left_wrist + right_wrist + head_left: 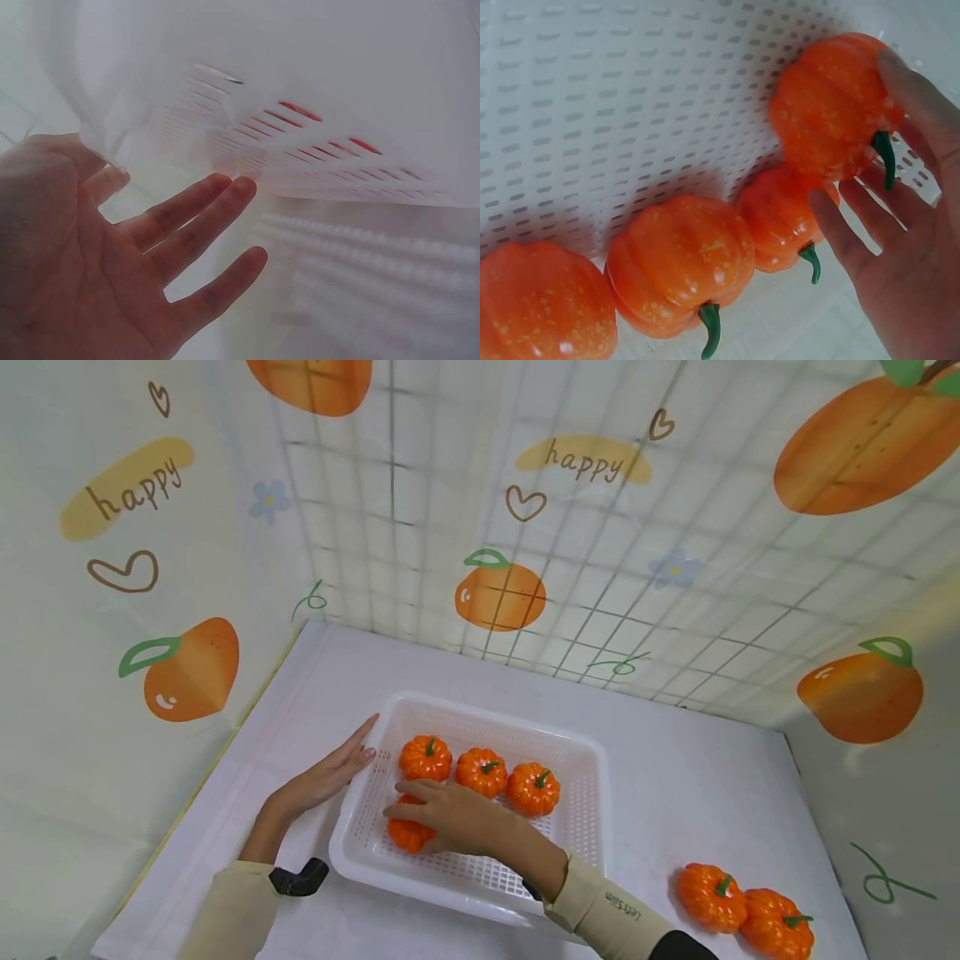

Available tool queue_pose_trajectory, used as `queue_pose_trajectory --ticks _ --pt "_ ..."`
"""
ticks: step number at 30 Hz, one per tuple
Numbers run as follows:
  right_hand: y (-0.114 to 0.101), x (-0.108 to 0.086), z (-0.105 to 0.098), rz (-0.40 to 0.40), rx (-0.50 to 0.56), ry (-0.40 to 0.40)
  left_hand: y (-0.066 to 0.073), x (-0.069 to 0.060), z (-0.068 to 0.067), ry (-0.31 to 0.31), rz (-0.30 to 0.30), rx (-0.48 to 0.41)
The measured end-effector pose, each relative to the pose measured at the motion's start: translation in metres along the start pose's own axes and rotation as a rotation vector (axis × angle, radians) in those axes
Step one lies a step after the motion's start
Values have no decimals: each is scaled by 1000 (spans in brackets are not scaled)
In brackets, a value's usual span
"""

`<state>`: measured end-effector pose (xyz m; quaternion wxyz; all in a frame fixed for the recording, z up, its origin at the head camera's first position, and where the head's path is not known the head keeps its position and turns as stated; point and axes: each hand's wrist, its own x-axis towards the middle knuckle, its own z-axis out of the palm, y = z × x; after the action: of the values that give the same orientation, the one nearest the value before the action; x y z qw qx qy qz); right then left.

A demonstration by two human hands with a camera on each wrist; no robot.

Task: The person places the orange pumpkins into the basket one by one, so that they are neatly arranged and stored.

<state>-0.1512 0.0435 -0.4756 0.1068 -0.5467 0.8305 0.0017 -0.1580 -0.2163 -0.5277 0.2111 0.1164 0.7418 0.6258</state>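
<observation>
A white plastic basket (420, 888) with slotted walls and base stands on the table. Inside it, my right hand (465, 818) holds a small orange pumpkin (408, 837) near the left side. The right wrist view shows the thumb on one side of this pumpkin (832, 105) and fingers on the other, its green stem facing the palm. Three more pumpkins line the far side: one at left (425, 757), one in the middle (478, 768), one at right (533, 789). My left hand (322, 783), fingers extended, is at the basket's left rim; in its wrist view the fingers (202, 232) are spread beside the outer wall.
Two further pumpkins, one (711, 897) against the other (777, 925), lie on the white tabletop (652, 793) right of the basket. A wall covering (450, 527) printed with oranges encloses the table at the back and both sides.
</observation>
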Motion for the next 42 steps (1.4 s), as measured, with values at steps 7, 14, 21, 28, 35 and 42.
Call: queue_pose_trajectory --ticks 7,14,21,28,35,42 --pt "2 -2 -2 -5 16 25 3 0 1 2 -1 7" --pt "3 -7 -12 -12 49 80 1 0 0 -3 2 -4" --pt "12 -29 -28 66 114 176 -1 0 1 8 10 -6" --pt "19 -61 -38 165 82 260 -2 -1 3 6 14 -3" --pt "29 -102 -35 355 65 337 -4 -4 2 1 22 4" --pt "38 -161 -29 574 43 401 -6 -10 -2 -10 9 10"
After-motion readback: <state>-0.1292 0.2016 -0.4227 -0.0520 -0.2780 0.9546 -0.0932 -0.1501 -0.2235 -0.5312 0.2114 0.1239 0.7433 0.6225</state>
